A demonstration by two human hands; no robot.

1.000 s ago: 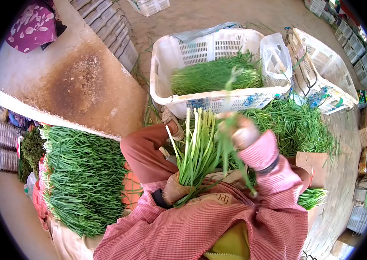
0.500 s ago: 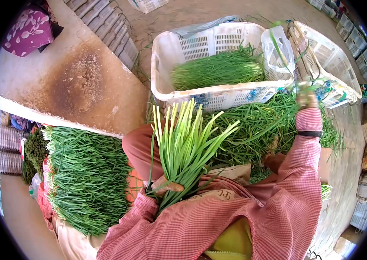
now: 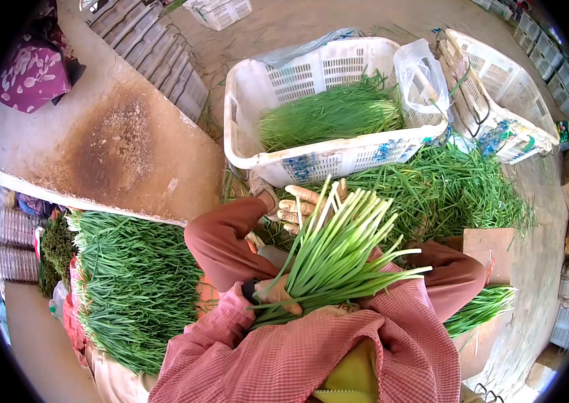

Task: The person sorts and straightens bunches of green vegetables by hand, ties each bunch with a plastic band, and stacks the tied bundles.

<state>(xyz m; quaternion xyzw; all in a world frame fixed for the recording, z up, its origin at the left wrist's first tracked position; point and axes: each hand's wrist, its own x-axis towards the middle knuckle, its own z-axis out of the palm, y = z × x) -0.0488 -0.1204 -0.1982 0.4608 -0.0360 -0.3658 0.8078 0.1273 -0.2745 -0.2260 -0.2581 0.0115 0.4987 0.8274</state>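
Right hand (image 3: pixel 298 207) is back behind the pale ends of the bunch (image 3: pixel 338 248), fingers spread; left hand (image 3: pixel 273 291) clasps its leafy end, axis forward-right.

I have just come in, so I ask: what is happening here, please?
A seated person grips a bunch of green stalks in the left hand. The right hand is partly hidden behind the bunch's pale ends. A white crate holds more greens; a loose pile lies beside it; a neat stack is at the left.
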